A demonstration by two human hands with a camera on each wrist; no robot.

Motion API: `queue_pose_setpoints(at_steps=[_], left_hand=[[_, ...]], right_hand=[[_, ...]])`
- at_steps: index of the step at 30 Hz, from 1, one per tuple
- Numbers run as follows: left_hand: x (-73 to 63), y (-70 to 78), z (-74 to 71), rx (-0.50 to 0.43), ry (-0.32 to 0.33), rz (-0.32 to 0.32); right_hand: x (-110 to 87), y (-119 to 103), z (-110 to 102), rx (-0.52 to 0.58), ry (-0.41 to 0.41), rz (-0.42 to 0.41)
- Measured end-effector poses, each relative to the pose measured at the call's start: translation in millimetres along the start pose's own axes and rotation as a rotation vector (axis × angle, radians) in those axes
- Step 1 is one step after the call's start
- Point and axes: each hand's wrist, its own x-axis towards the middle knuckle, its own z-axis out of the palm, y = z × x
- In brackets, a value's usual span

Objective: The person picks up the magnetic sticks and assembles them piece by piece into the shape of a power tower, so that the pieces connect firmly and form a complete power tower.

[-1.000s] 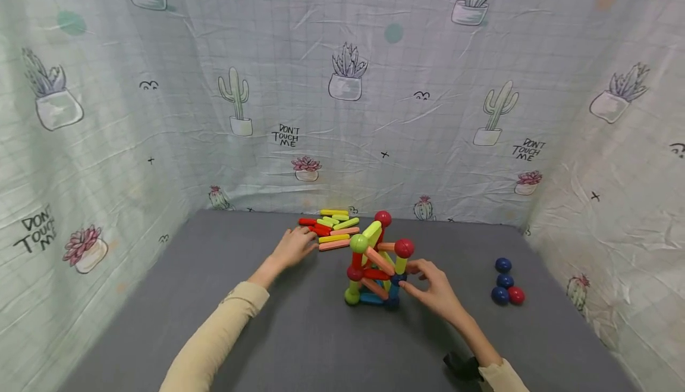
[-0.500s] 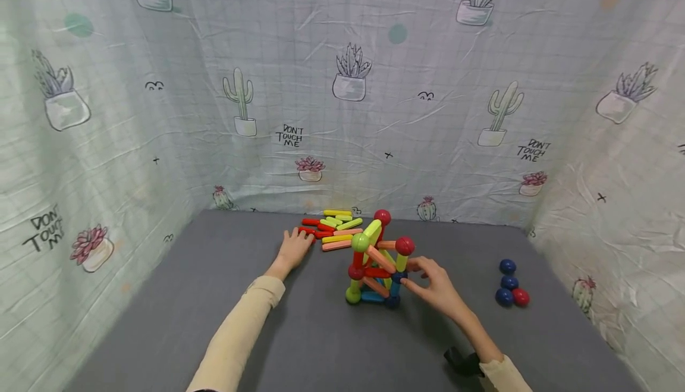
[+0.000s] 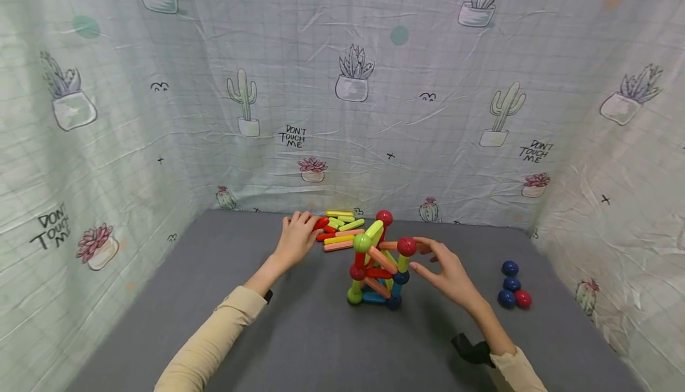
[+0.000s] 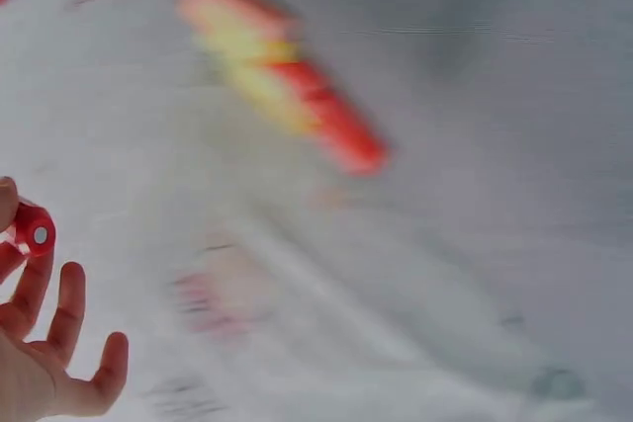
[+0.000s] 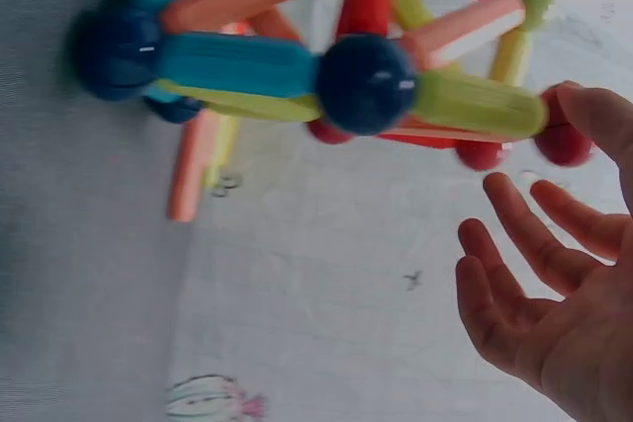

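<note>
Lifted at the left edge of the rod pile, a red magnetic rod [image 3: 321,223] is pinched by my left hand [image 3: 295,240]. Its end, with a pale magnet disc, faces the camera in the left wrist view, where the rod [image 4: 38,229] sits between thumb and finger. A frame of magnetic rods and balls [image 3: 382,260] stands upright in the middle of the table. My right hand [image 3: 446,276] is at its right side, fingers loosely spread around the upper red ball [image 3: 407,247]. In the right wrist view the thumb overlaps that red ball [image 5: 566,137], while the other fingers stand apart from it.
Several red, yellow, green and salmon rods [image 3: 339,240] lie behind and left of the frame. To the right, a loose red ball [image 3: 523,299] lies with several dark blue balls [image 3: 512,284]. A patterned cloth [image 3: 321,112] walls off the back and sides.
My left hand, earlier reaching down at the pile, now holds up a red rod from it. My right hand has moved up from the dark blue ball to the upper red ball.
</note>
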Motion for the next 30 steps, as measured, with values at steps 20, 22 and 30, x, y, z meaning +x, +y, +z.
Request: queue_pose_setpoints(at_steps=[20, 22, 30], left_hand=[[27.8, 120.3, -44.5, -0.209, -0.075, 0.318], [27.1, 119.4, -42.0, -0.217, -0.092, 0.304], [32.5, 126.5, -43.8, -0.112, -0.152, 0.309]], right_hand=[[10.7, -8, 0, 0.006, 0.083, -0.13], [10.2, -7, 1, -0.002, 0.087, -0.138], [9.6, -1, -2, 0.025, 0.118, -0.125]])
